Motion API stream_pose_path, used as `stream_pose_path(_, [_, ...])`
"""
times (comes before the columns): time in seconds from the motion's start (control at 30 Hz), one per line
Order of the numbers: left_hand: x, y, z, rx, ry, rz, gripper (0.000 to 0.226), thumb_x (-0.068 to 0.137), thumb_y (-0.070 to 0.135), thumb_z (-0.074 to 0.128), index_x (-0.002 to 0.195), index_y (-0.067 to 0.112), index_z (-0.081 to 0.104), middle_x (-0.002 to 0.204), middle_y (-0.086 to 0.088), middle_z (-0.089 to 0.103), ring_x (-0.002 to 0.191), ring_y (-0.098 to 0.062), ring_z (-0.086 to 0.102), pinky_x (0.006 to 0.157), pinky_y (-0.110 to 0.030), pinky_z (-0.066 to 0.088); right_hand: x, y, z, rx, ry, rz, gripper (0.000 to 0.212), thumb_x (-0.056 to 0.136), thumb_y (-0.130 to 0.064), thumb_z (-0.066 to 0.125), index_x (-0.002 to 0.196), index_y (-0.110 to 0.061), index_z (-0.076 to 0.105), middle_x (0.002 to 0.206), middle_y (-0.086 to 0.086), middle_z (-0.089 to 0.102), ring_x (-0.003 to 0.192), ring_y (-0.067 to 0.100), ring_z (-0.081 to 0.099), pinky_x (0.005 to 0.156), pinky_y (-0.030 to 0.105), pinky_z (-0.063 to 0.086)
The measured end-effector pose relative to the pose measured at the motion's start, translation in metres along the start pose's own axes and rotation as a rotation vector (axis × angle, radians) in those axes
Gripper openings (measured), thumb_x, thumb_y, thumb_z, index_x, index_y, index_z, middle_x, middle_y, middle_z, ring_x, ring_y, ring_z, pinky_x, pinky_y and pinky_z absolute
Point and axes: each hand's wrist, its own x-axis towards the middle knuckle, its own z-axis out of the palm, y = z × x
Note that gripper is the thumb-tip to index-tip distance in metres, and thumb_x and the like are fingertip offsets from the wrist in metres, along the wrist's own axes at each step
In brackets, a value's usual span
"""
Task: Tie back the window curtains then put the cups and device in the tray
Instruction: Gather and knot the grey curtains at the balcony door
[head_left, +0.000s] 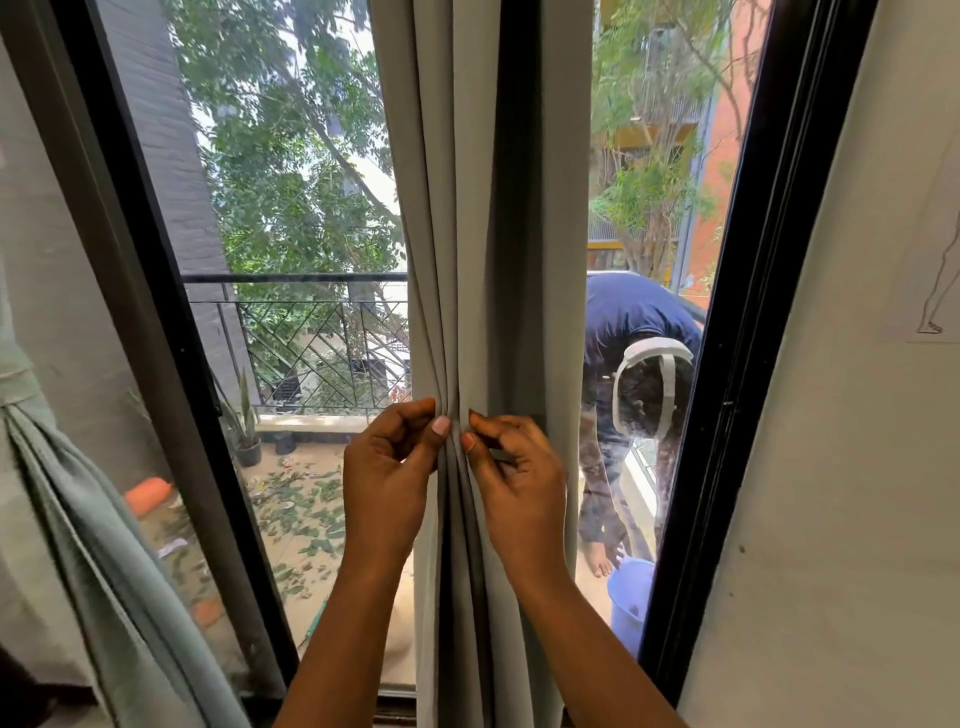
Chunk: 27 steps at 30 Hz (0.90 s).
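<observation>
Window glass behind: grey curtain (467, 260) hangs vertical, dead centre.
Left hand (387, 478) and right hand (519, 483) equally near, fingers (441, 423) pinching its gathered folds from opposite sides.

Through the glass I log: black balcony railing (311, 343), potted plant (244, 431) beside it, fallen leaves (306, 506) on the floor, a person in dark blue (631, 332) bending over — blue bucket (631, 597) near their foot.
</observation>
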Motion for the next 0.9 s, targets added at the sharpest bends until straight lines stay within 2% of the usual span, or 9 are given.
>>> stream_pose_path(0.17, [0.0, 0.007, 0.001, 0.085, 0.009, 0.011, 0.037, 0.072, 0.03, 0.074, 0.106, 0.015, 0.069, 0.091, -0.006, 0.072, 0.083, -0.02, 0.07, 0.077, -0.038, 0.057, 0.0, 0.002, 0.003, -0.08, -0.053, -0.033, 0.019, 0.086, -0.014, 0.063, 0.103, -0.01, 0.072, 0.092, -0.013, 0.06, 0.086, 0.003, 0.063, 0.073, 0.011, 0.049])
stream_pose_path(0.27, [0.009, 0.008, -0.003, 0.132, 0.067, 0.046, 0.024, 0.074, 0.024, 0.081, 0.095, 0.026, 0.071, 0.077, 0.006, 0.07, 0.071, -0.017, 0.065, 0.072, -0.041, 0.056, 0.005, 0.008, -0.003, -0.055, -0.219, -0.065, 0.024, 0.088, -0.015, 0.061, 0.11, -0.014, 0.07, 0.092, -0.006, 0.062, 0.084, 0.005, 0.062, 0.07, 0.017, 0.052])
stream_pose_path(0.33, [0.014, 0.008, -0.005, 0.229, 0.115, 0.105, 0.023, 0.08, 0.015, 0.077, 0.085, 0.036, 0.068, 0.072, 0.015, 0.07, 0.063, -0.008, 0.063, 0.065, -0.033, 0.054, 0.007, 0.016, -0.01, -0.054, -0.265, -0.058, 0.026, 0.087, -0.014, 0.063, 0.112, -0.018, 0.069, 0.09, -0.01, 0.062, 0.084, 0.003, 0.062, 0.07, 0.014, 0.05])
stream_pose_path(0.4, [0.016, 0.006, -0.007, 0.319, 0.163, 0.137, 0.024, 0.082, 0.014, 0.074, 0.083, 0.037, 0.067, 0.073, 0.018, 0.069, 0.059, -0.002, 0.061, 0.062, -0.029, 0.052, 0.007, 0.024, -0.018, -0.162, -0.123, -0.068, 0.029, 0.085, -0.014, 0.065, 0.109, -0.03, 0.067, 0.092, -0.019, 0.057, 0.084, 0.002, 0.06, 0.07, 0.015, 0.05])
stream_pose_path(0.47, [0.017, 0.003, -0.01, 0.347, 0.215, 0.154, 0.016, 0.081, 0.014, 0.073, 0.09, 0.027, 0.07, 0.078, 0.01, 0.07, 0.064, -0.003, 0.064, 0.065, -0.028, 0.054, 0.012, 0.03, -0.026, -0.296, 0.122, -0.08, 0.033, 0.083, -0.018, 0.066, 0.112, -0.034, 0.065, 0.101, -0.021, 0.053, 0.091, 0.008, 0.057, 0.075, 0.031, 0.053])
stream_pose_path(0.53, [0.019, -0.002, -0.012, 0.371, 0.256, 0.174, 0.017, 0.08, 0.01, 0.071, 0.096, 0.018, 0.069, 0.084, 0.003, 0.071, 0.071, 0.0, 0.064, 0.066, -0.017, 0.052, 0.025, 0.037, -0.031, -0.394, 0.289, -0.072, 0.046, 0.079, -0.023, 0.068, 0.124, -0.026, 0.058, 0.115, -0.005, 0.05, 0.108, 0.019, 0.051, 0.09, 0.042, 0.048])
stream_pose_path(0.63, [0.024, -0.006, -0.016, 0.372, 0.268, 0.201, 0.023, 0.079, 0.006, 0.07, 0.096, 0.02, 0.065, 0.086, 0.004, 0.068, 0.074, 0.005, 0.062, 0.064, -0.007, 0.046, 0.055, 0.046, -0.031, -0.425, 0.288, 0.053, 0.066, 0.076, -0.027, 0.074, 0.136, -0.02, 0.046, 0.129, 0.006, 0.05, 0.119, 0.025, 0.045, 0.101, 0.041, 0.04])
stream_pose_path(0.77, [0.034, -0.012, -0.023, 0.375, 0.253, 0.207, 0.028, 0.079, 0.004, 0.07, 0.105, 0.015, 0.067, 0.094, 0.002, 0.07, 0.082, -0.002, 0.064, 0.069, -0.009, 0.048, 0.064, 0.049, -0.017, -0.412, 0.313, 0.041, 0.021, 0.083, -0.016, 0.069, 0.102, -0.011, 0.062, 0.091, 0.007, 0.063, 0.08, 0.028, 0.061, 0.073, 0.044, 0.053])
stream_pose_path(0.9, [0.039, -0.016, -0.03, 0.311, 0.235, 0.167, 0.028, 0.079, 0.006, 0.073, 0.101, 0.022, 0.07, 0.088, 0.006, 0.072, 0.078, 0.002, 0.066, 0.072, -0.005, 0.046, 0.036, 0.04, 0.011, -0.403, 0.387, -0.129, 0.025, 0.086, -0.013, 0.068, 0.107, -0.019, 0.057, 0.09, -0.002, 0.058, 0.079, 0.007, 0.055, 0.069, 0.028, 0.053])
